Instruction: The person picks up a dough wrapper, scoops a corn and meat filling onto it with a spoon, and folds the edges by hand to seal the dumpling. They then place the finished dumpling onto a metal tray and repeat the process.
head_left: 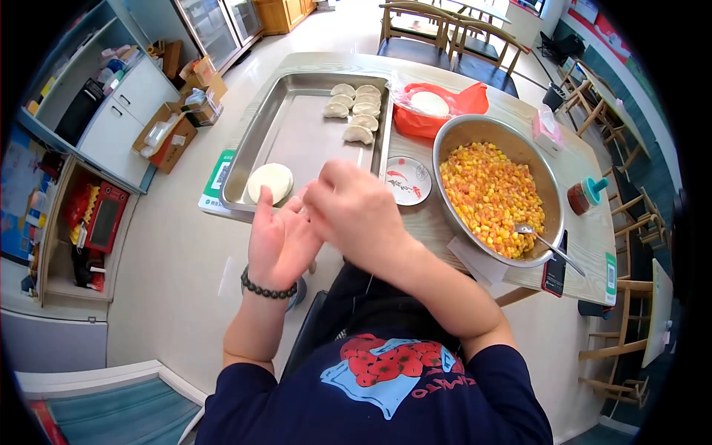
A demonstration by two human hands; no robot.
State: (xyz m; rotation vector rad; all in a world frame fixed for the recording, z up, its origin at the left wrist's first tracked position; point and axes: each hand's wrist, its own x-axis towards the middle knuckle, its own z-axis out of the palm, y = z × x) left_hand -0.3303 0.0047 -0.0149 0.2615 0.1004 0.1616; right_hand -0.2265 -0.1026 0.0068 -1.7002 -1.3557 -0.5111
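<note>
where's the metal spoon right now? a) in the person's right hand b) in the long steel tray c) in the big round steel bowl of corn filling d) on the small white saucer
c: the metal spoon lies in the big round steel bowl of yellow and orange corn filling, handle over the near rim, while the right hand and left hand meet in front of the long steel tray.

A red-patterned saucer (409, 180) sits just left of the metal bowl (475, 127) of corn filling (492, 199); a spoon (547, 241) rests inside, and a red bag (437, 111) lies behind the bowl.
</note>
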